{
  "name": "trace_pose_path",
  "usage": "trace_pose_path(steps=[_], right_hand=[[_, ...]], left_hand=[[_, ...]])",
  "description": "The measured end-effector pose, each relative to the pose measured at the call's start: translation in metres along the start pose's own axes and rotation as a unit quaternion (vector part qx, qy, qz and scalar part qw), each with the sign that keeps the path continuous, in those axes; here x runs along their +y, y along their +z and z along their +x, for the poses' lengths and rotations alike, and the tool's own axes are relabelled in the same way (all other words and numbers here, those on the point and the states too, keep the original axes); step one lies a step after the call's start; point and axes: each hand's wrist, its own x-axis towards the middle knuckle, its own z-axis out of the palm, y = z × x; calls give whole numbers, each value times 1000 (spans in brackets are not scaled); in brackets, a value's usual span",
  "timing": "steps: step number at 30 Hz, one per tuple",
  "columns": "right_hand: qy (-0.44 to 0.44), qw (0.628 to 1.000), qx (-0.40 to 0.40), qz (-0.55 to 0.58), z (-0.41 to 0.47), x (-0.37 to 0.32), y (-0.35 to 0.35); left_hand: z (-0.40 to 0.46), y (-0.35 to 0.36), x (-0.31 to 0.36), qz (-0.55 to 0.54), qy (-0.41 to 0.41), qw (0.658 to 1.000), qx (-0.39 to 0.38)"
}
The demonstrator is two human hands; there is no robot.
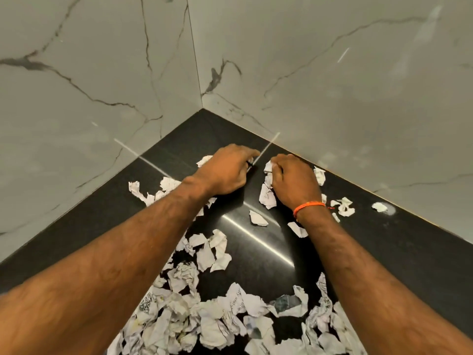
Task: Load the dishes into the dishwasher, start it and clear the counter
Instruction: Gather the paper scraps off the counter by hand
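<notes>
Here, right grip: the right hand (294, 179) had its fingers curled round a crumpled paper scrap (267, 194) near the bench's back corner.
Left grip: the left hand (225, 170) lay knuckles up, fingers bent toward the bench; whether it pinched anything, I could not tell.
Paper scraps (212, 316): torn, printed and crumpled, strewn from the corner to the near edge.
Handling: probably featherlight and soft, best gathered in bunches.
Bench (409, 252): black, glossy and smooth.
Walls (332, 85): veined marble.
</notes>
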Motion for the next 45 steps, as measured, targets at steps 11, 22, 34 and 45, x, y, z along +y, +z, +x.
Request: trace_pose_path(steps=[11, 22, 34, 45], right_hand=[[40, 998, -45, -33, -42, 40, -31], [231, 970, 22, -78, -101, 96, -62], [-39, 980, -192, 42, -83, 14, -28], [-126, 964, -230, 48, -18, -37, 13]], left_hand=[[10, 31, 71, -34, 54, 997, -53], [-12, 51, 114, -9, 119, 981, -151], [-53, -4, 50, 5, -3, 1000, 31], [-76, -12, -8, 23, -115, 986, -116]])
